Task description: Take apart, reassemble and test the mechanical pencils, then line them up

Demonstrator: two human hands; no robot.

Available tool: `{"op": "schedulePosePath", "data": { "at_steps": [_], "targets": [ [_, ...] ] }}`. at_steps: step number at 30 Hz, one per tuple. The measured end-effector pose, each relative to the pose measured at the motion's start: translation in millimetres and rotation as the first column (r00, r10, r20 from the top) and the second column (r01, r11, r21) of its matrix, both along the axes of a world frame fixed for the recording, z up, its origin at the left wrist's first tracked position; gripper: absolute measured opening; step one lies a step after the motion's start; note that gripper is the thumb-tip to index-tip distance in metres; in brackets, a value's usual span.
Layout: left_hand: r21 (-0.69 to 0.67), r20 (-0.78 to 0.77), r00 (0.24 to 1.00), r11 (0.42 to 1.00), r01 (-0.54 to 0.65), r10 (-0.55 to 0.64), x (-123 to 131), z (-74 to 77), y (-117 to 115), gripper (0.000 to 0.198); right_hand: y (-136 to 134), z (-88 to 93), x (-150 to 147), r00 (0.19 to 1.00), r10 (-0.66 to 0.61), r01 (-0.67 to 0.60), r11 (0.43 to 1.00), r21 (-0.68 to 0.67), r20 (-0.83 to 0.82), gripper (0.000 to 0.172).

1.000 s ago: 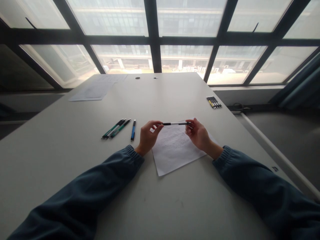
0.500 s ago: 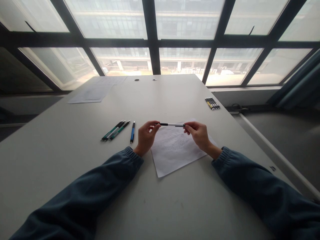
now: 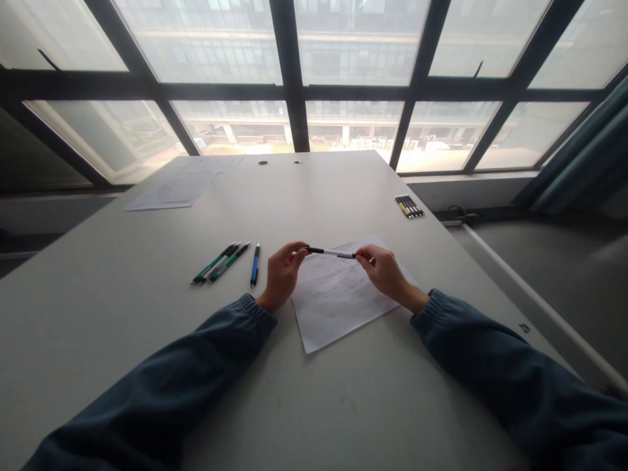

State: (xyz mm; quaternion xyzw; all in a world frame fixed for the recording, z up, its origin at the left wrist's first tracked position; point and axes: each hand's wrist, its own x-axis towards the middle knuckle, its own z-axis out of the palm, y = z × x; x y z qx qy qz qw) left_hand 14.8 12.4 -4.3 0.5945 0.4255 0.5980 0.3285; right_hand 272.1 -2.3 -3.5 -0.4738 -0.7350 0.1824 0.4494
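Observation:
A white pen with a black grip (image 3: 330,252) is held roughly level between my two hands, above a sheet of paper (image 3: 338,314) covered in faint marks. My left hand (image 3: 283,273) pinches the black grip end. The other end, with the clip, is pinched by my right hand (image 3: 385,269). To the left of my left hand a blue pen (image 3: 256,265) lies on the table. Farther left is a group of green and white pens (image 3: 220,263) lying side by side.
The white table (image 3: 147,327) reaches toward the windows. Several black pens, one with yellow, lie in a row (image 3: 409,206) near its right edge. More paper sheets (image 3: 171,186) lie at the far left. Two small round fittings (image 3: 263,163) sit near the far edge.
The pen has tilted slightly, its right end now lower than its left. My right hand has come down a little. The whole view has shifted slightly.

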Motion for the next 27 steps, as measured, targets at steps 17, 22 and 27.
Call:
{"op": "schedulePosePath", "data": {
  "at_steps": [17, 22, 27],
  "targets": [
    [0.002, 0.048, 0.998, 0.999, 0.033, -0.033, 3, -1.0, 2, 0.045, 19, 19.8, 34, 0.960, -0.078, 0.032, 0.985, 0.171, 0.269, 0.014],
    [0.028, -0.023, 0.998, 0.997, 0.065, -0.064, 4, -0.8, -2, 0.037, 65, 9.8, 81, 0.866, -0.424, 0.409, 0.906, 0.112, 0.266, 0.015],
    [0.052, -0.130, 0.988, 0.994, 0.092, -0.084, 4, 0.9, -8, 0.032, 101, -8.9, 125, 0.703, -0.620, 0.655, 0.755, 0.022, 0.348, 0.016]
  ]
}}
